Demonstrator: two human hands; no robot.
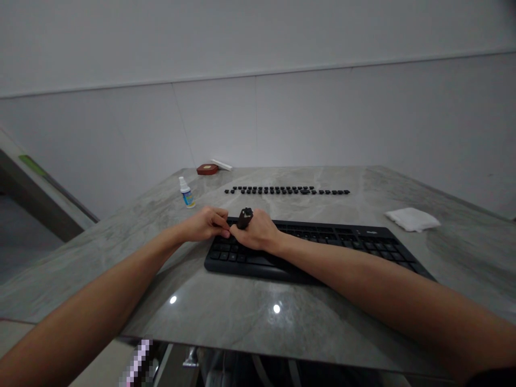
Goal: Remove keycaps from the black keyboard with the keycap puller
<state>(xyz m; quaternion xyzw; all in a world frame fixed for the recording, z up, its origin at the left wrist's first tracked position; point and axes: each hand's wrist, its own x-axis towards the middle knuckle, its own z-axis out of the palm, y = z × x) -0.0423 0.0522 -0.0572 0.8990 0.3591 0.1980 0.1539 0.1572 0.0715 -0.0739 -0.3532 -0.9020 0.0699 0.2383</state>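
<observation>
A black keyboard (258,273) lies on the marbled table, with some of its keys hidden under my hands and right forearm. My right hand (258,231) is closed around a dark-handled tool (244,217) whose blunt end points up; its lower end is hidden, so its kind is unclear. Close beside it, my left hand (207,223) is closed at the keyboard's upper left corner, fingertips pinched together near the tool. Whatever may be in that pinch cannot be made out. Beyond the keyboard, several loose black keycaps (276,191) are laid out in rows.
To the left stands a small white and blue spray bottle (186,193). A reddish-brown box (207,169) and a thin white object (221,164) are at the back left. Folded white cloth or tissue (411,219) lies on the right. The grey table (226,312) ends near the wall.
</observation>
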